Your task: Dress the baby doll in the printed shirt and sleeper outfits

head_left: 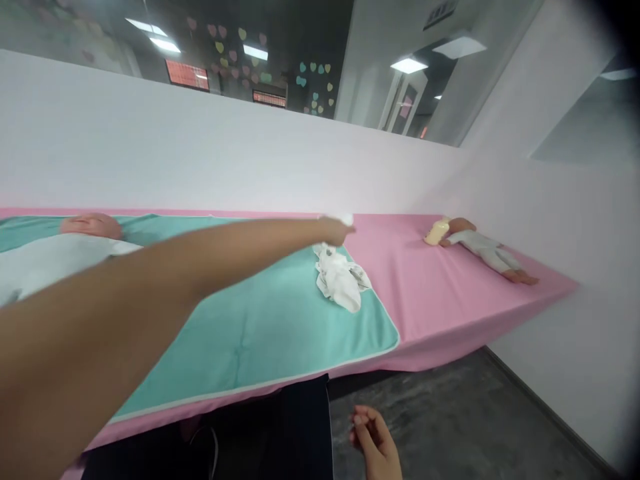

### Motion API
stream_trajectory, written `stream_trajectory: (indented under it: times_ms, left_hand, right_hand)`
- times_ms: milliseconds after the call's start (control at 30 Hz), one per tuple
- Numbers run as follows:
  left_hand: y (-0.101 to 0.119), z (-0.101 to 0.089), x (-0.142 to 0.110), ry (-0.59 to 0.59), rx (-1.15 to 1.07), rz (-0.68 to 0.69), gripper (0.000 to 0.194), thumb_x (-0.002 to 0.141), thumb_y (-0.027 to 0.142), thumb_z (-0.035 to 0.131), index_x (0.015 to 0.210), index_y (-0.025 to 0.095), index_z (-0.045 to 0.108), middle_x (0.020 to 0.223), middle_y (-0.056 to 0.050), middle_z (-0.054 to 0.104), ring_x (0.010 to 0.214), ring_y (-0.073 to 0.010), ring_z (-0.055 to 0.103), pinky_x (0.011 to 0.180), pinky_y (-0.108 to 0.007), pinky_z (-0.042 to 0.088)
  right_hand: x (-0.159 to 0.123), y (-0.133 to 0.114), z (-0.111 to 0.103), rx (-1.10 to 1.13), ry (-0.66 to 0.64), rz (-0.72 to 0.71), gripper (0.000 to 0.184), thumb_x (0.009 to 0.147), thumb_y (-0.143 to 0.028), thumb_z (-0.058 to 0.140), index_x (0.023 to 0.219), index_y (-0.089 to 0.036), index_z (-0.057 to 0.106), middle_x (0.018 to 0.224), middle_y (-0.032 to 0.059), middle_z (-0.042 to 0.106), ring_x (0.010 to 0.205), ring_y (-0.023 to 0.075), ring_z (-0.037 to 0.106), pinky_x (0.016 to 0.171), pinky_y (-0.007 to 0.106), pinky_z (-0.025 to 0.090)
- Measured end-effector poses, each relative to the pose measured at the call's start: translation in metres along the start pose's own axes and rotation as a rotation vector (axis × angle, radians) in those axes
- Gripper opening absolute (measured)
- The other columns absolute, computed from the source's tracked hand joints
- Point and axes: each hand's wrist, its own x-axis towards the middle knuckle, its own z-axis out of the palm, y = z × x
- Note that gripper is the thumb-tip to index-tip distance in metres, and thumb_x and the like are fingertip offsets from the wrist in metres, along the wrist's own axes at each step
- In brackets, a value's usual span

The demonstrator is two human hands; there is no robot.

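Crumpled white cloth (340,279) lying on teal mat (260,333), left hand (334,231) gripping small white item (346,219) just beyond it, right hand (375,440) hanging loosely curled above floor (450,413), grip unclear

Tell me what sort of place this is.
Probably a baby-care training room: a baby doll lies on a long pink-covered counter, a second baby doll lies on a teal changing pad, and a feeding bottle sits by the first doll's head.

A baby doll (487,252) lies beside a feeding bottle (437,232) on pink cloth (400,287).
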Motion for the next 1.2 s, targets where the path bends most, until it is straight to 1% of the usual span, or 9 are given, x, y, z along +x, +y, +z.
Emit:
stream_trajectory:
  times_ms: [133, 233, 333, 500, 600, 733, 900, 1033, 1200]
  left_hand:
    - [-0.021, 0.107, -0.059, -0.588, 0.217, 0.079, 0.062, 0.059, 0.034, 0.075, 0.117, 0.029, 0.054, 0.122, -0.005, 0.056, 0.112, -0.0291, 0.046, 0.095, -0.044, 0.033]
    - [-0.023, 0.150, -0.081, -0.587, 0.279, 0.146, 0.068, 0.061, 0.048, 0.071, 0.122, 0.025, 0.050, 0.139, -0.013, 0.036, 0.126, -0.0359, 0.030, 0.098, -0.054, 0.025]
    - [-0.017, 0.166, -0.068, -0.415, 0.286, 0.195, 0.057, 0.075, 0.058, 0.051, 0.115, 0.018, 0.053, 0.132, -0.016, 0.042, 0.121, -0.0335, 0.034, 0.098, -0.053, 0.026]
    - [-0.002, 0.179, -0.031, -0.318, 0.309, 0.044, 0.040, 0.079, 0.035, 0.052, 0.114, 0.016, 0.052, 0.120, -0.014, 0.053, 0.124, -0.0311, 0.031, 0.104, -0.055, 0.013]
    - [0.000, 0.182, -0.025, -0.369, 0.303, -0.048, 0.028, 0.069, 0.018, 0.060, 0.097, 0.016, 0.061, 0.102, -0.014, 0.063, 0.110, -0.0311, 0.046, 0.099, -0.055, 0.021]
    - [0.000, 0.159, -0.010, -0.295, 0.196, -0.084, 0.019, 0.074, 0.019, 0.053, 0.092, 0.018, 0.060, 0.095, -0.010, 0.064, 0.096, -0.0240, 0.056, 0.087, -0.040, 0.039]
    - [0.022, 0.084, 0.037, 0.003, 0.017, -0.035, 0.021, 0.088, 0.026, 0.032, 0.097, 0.021, 0.050, 0.106, -0.006, 0.059, 0.096, -0.0171, 0.053, 0.080, -0.029, 0.041]
    - [0.045, 0.022, 0.051, 0.332, -0.410, 0.025, 0.012, 0.083, 0.023, 0.042, 0.072, 0.020, 0.044, 0.084, -0.005, 0.057, 0.083, -0.0178, 0.053, 0.075, -0.032, 0.042]
    - [0.048, -0.024, 0.028, 0.381, -0.581, 0.029, 0.016, 0.085, 0.022, 0.043, 0.069, 0.020, 0.044, 0.078, -0.002, 0.054, 0.084, -0.0176, 0.053, 0.078, -0.032, 0.042]
  right_hand:
    - [-0.008, 0.015, -0.013, -0.029, 0.043, 0.044, 0.038, 0.059, -0.053, 0.069, 0.076, -0.019, 0.064, 0.070, 0.0015, 0.058, 0.056, 0.0134, 0.053, 0.057, 0.027, 0.048]
    - [-0.014, 0.025, -0.014, -0.017, 0.065, 0.092, 0.039, 0.058, -0.053, 0.069, 0.076, -0.018, 0.064, 0.069, 0.0017, 0.059, 0.054, 0.0132, 0.053, 0.057, 0.027, 0.047]
    - [-0.018, 0.033, -0.007, 0.022, 0.066, 0.140, 0.037, 0.058, -0.051, 0.069, 0.075, -0.018, 0.064, 0.067, 0.0016, 0.060, 0.052, 0.0124, 0.052, 0.055, 0.027, 0.047]
    - [-0.019, 0.032, 0.012, -0.007, -0.026, 0.145, 0.036, 0.060, -0.051, 0.068, 0.073, -0.018, 0.064, 0.066, 0.0016, 0.060, 0.051, 0.0122, 0.052, 0.052, 0.025, 0.045]
    - [-0.019, 0.030, 0.019, -0.009, -0.068, 0.124, 0.037, 0.060, -0.052, 0.068, 0.073, -0.018, 0.064, 0.066, 0.0020, 0.060, 0.053, 0.0128, 0.054, 0.053, 0.025, 0.045]
    - [-0.019, 0.039, 0.020, 0.022, -0.076, 0.132, 0.039, 0.058, -0.054, 0.069, 0.072, -0.017, 0.064, 0.064, 0.0014, 0.059, 0.051, 0.0118, 0.052, 0.051, 0.024, 0.044]
    - [-0.007, 0.041, 0.003, 0.011, -0.088, 0.109, 0.038, 0.063, -0.052, 0.068, 0.074, -0.016, 0.064, 0.066, 0.0026, 0.061, 0.053, 0.0117, 0.052, 0.054, 0.024, 0.043]
    - [0.018, -0.006, -0.018, -0.107, -0.127, -0.032, 0.036, 0.069, -0.048, 0.065, 0.083, -0.016, 0.064, 0.076, 0.0040, 0.063, 0.065, 0.0152, 0.056, 0.065, 0.027, 0.047]
    - [0.049, -0.098, -0.016, -0.227, -0.061, -0.282, 0.036, 0.074, -0.044, 0.062, 0.099, -0.017, 0.060, 0.099, 0.0071, 0.064, 0.090, 0.0205, 0.058, 0.079, 0.032, 0.047]
